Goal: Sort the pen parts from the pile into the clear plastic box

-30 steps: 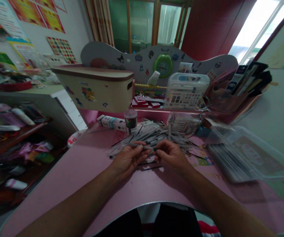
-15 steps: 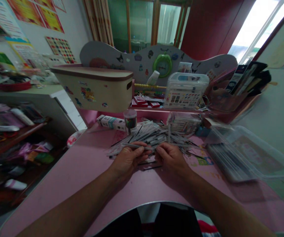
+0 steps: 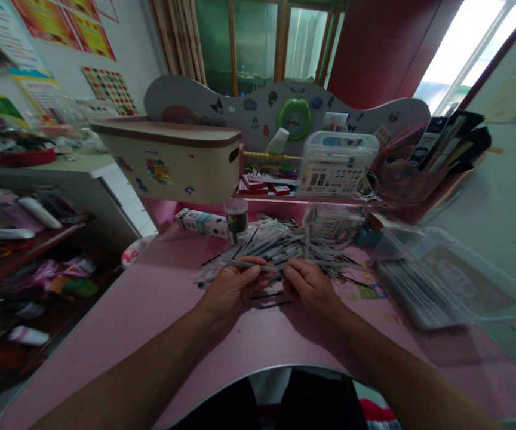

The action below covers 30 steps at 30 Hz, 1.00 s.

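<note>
Left hand (image 3: 232, 292): pinching one slender grey pen (image 3: 240, 263) between thumb and fingers, over the near edge of the pile. Risk, as I judge it from my remote seat: a slip, since the barrel is thin and looks smooth.

Right hand (image 3: 309, 286): thumb and forefinger curled near the pen's right end; whether they grip anything I cannot tell. Risk: pulling off line could twist the pen free.

Loose pile of pens (image 3: 280, 242): heaped just beyond both hands. Risk: a knuckle catching one could start a slide, and a dropped pen would be hard for me to pick out.

Dark thin rods (image 3: 273, 304): lying on the pink table (image 3: 150, 334), just below the fingers. Risk: rolling towards the near edge if brushed by a wrist.
</note>
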Each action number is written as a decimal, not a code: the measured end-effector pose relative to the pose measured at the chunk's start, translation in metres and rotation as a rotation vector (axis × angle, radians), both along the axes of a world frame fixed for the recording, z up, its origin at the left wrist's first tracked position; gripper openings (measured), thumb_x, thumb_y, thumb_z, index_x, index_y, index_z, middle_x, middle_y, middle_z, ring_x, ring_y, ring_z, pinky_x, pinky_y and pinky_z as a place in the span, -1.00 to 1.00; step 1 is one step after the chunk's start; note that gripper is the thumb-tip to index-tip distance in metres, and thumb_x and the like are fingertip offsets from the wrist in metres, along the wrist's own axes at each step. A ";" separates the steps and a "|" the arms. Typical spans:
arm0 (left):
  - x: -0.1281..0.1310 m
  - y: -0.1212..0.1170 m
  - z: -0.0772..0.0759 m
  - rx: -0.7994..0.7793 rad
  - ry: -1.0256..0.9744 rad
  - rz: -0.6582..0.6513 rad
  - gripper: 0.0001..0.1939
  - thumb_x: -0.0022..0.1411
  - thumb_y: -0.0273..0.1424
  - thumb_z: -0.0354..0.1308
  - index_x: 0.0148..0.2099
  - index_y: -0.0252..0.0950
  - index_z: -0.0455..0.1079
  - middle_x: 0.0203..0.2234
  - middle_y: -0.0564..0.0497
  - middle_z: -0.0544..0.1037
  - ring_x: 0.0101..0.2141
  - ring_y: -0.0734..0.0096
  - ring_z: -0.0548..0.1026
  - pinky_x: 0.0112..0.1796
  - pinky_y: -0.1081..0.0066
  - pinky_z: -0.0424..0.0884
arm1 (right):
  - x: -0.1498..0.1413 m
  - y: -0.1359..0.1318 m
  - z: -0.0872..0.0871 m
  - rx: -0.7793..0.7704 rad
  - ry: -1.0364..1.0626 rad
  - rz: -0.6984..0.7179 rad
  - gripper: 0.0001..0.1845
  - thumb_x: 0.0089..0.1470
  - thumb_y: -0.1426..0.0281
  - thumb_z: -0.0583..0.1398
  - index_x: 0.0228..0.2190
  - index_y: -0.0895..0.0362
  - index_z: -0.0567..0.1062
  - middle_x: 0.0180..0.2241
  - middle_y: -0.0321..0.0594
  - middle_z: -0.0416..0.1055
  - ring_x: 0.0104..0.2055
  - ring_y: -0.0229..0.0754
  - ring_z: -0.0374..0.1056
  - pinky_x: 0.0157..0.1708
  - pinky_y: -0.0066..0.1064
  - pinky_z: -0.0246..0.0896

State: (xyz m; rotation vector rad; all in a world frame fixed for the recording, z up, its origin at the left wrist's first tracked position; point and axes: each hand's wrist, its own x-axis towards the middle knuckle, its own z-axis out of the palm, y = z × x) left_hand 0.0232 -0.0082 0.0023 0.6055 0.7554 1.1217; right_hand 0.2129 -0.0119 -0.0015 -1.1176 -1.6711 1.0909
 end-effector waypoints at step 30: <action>0.000 -0.003 0.003 0.022 0.028 -0.020 -0.89 0.14 -0.62 0.31 -0.25 -0.38 0.53 -0.33 -0.12 0.69 -0.36 0.42 0.66 -0.29 0.55 0.57 | 0.002 -0.003 -0.002 -0.072 0.091 0.022 -0.89 0.18 0.29 0.19 -0.33 0.06 0.40 -0.53 -0.37 0.30 -0.51 -0.27 0.19 -0.50 -0.45 0.02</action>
